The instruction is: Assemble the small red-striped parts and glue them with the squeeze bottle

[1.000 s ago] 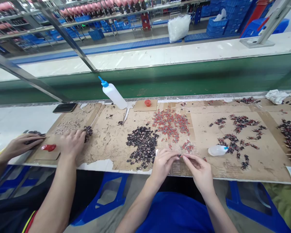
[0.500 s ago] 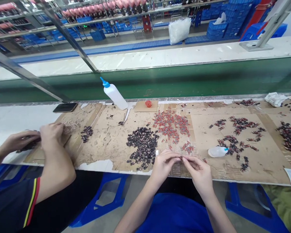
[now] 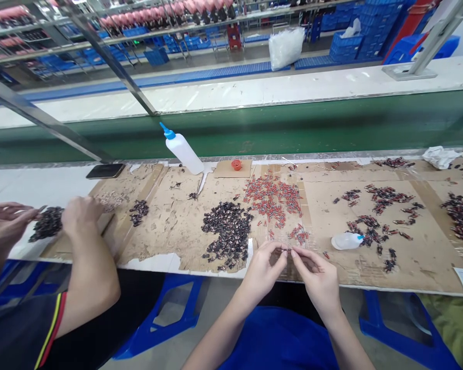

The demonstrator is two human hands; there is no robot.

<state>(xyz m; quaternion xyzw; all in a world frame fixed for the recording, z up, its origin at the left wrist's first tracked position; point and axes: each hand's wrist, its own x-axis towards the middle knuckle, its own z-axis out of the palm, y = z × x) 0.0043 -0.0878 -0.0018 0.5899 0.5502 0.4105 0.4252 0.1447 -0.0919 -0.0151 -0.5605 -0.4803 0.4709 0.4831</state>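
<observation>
My left hand (image 3: 263,268) and my right hand (image 3: 317,277) meet at the near edge of the cardboard-covered bench (image 3: 428,267), fingertips pinched together on a small dark part (image 3: 287,251). Just left of my hands lies a heap of small black parts (image 3: 227,232). Beyond my hands a spread of small red parts (image 3: 272,198) covers the cardboard. A small white squeeze bottle (image 3: 346,240) lies on its side to the right of my right hand.
A tilted white bottle with a blue nozzle (image 3: 182,149) and a red cap (image 3: 236,164) sit at the back. More dark parts (image 3: 378,210) are scattered right. A co-worker's hands (image 3: 79,216) work a dark pile (image 3: 48,223) at left. A green conveyor (image 3: 293,128) runs behind.
My hands stay pinched together on the small part, shifting slightly. The co-worker's hands have drawn back to the left, and the red object under them is no longer in sight.
</observation>
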